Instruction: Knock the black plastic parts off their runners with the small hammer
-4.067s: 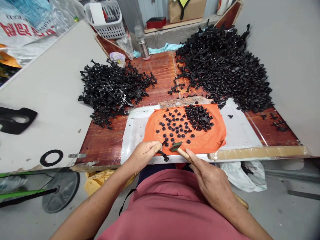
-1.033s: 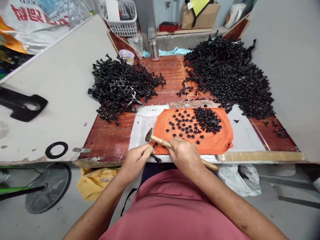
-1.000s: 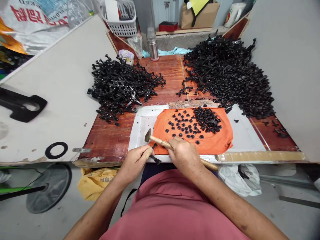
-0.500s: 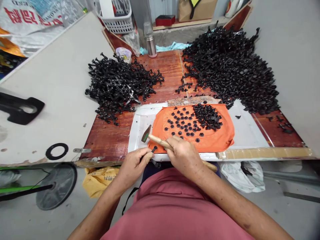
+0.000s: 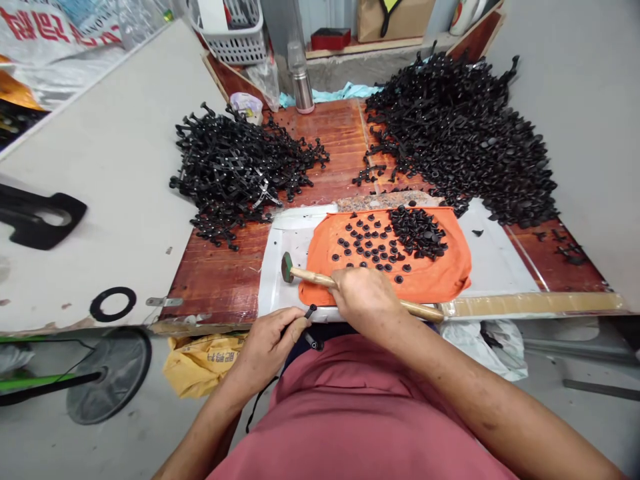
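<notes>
My right hand [image 5: 363, 297] is closed around the wooden handle of a hammer [image 5: 313, 277]; the head, with some green on it, points left above the white board. Lower and to the left, my left hand [image 5: 280, 337] pinches a small black plastic part [image 5: 314, 341] with rounded ends, just off the table's front edge. Beyond both hands lies an orange cloth [image 5: 325, 233]. Several black studs [image 5: 367, 245] stand spread over it, stems up, and a heap of loose studs [image 5: 420, 233] sits at its right side.
A pile of black parts with metal dots [image 5: 235, 167] rises at the left, a larger pile [image 5: 465, 140] at the right. A steel flask [image 5: 303, 90] stands at the back. On the left panel are a black ring [image 5: 113, 304] and a black handle [image 5: 45, 213].
The hammer has turned a little, its head shifting left, and my right hand has moved slightly. My left hand has lowered the black part towards my body.
</notes>
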`<control>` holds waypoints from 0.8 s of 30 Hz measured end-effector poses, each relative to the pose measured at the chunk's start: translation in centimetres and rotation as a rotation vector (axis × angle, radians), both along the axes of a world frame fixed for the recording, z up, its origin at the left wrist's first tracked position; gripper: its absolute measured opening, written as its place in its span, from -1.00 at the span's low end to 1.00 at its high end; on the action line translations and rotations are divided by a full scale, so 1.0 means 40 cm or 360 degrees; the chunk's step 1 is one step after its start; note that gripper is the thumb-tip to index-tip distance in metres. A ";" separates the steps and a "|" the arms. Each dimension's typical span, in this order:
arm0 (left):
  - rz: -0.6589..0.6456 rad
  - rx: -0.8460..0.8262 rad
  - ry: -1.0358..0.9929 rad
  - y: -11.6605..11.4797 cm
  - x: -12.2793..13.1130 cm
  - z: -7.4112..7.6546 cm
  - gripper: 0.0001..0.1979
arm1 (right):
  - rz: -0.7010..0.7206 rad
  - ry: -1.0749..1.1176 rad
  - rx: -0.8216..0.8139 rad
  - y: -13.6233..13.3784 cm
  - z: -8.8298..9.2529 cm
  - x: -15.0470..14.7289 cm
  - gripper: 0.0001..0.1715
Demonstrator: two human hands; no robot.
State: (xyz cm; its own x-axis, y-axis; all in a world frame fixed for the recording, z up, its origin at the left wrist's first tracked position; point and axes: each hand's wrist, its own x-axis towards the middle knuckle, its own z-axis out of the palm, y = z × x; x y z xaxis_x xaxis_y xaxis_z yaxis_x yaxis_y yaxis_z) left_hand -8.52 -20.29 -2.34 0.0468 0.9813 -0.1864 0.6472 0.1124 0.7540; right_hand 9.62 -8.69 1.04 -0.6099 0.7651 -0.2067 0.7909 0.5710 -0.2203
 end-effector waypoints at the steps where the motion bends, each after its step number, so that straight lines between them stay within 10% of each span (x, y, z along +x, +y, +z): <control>1: -0.0005 0.0004 -0.0001 -0.001 0.000 0.001 -0.64 | -0.0009 -0.0013 0.0000 0.008 0.002 -0.004 -0.70; 14: -0.0031 0.0171 0.0105 0.079 0.019 0.008 -0.63 | -0.0341 0.0361 0.0026 0.006 0.029 0.113 -0.78; 24: -0.0034 0.0149 0.0206 0.109 0.047 0.010 -0.64 | -0.0385 0.0581 -0.0012 -0.159 -0.090 0.319 -0.54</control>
State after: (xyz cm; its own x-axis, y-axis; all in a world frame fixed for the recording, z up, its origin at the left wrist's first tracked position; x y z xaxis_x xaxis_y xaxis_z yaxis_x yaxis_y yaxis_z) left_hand -6.66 -15.91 -1.94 0.0492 0.9937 -0.1003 0.7411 0.0310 0.6707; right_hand 22.38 -15.04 -2.55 -0.4473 0.8942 -0.0169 0.7713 0.3761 -0.5135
